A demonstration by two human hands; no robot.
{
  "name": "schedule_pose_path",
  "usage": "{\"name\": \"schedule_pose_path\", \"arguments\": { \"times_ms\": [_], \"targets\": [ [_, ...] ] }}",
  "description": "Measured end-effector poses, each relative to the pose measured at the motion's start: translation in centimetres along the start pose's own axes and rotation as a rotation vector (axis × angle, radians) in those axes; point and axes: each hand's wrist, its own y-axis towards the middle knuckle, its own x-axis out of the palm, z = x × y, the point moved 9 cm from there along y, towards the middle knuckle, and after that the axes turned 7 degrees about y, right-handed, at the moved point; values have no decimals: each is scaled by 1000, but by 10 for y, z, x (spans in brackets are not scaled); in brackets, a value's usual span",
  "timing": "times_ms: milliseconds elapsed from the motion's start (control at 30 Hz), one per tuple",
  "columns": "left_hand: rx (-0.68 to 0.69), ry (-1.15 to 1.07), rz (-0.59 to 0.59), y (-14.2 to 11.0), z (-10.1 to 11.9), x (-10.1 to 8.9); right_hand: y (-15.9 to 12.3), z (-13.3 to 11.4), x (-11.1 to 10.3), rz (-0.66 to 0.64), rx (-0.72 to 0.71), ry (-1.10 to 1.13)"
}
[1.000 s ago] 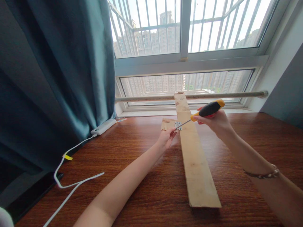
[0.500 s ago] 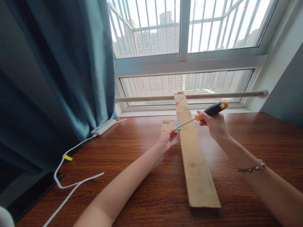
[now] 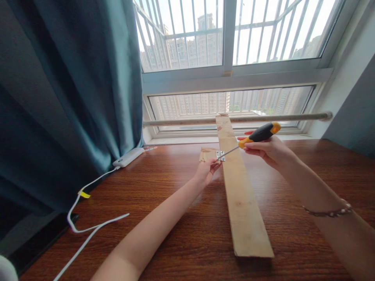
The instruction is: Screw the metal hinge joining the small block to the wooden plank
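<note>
A long pale wooden plank (image 3: 241,199) lies on the brown wooden table (image 3: 164,203), running from near me toward the window. A small wood block (image 3: 207,153) sits against its left side, joined by a small metal hinge (image 3: 220,155). My right hand (image 3: 268,150) is closed around the black-and-orange handle of a screwdriver (image 3: 258,135), whose tip rests on the hinge. My left hand (image 3: 207,170) sits just below the hinge with fingers pinched against the plank's left edge and the block.
A teal curtain (image 3: 67,97) hangs at the left. A white power bank (image 3: 128,157) with a white cable (image 3: 88,226) lies by it. A metal rail (image 3: 263,118) crosses the window sill behind the plank's far end.
My right hand has turned around the screwdriver handle, wrist rolling one way and back, while the tip stays on the hinge. My left hand and the plank have not moved.
</note>
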Motion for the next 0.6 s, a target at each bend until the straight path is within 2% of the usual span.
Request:
{"name": "schedule_pose_path", "arguments": {
  "times_ms": [133, 233, 400, 600],
  "targets": [
    [19, 14, -23, 0, 3, 2, -6, -5, 4, 2, -8, -62],
    [22, 23, -25, -1, 4, 4, -6, -7, 5, 36, -99, -196],
    [7, 20, -28, -1, 2, 5, -8, -12, -9, 247, -305, -348],
    [-11, 33, 14, 0, -1, 0, -10, -17, -21, 382, -406, -267]
  ]
}}
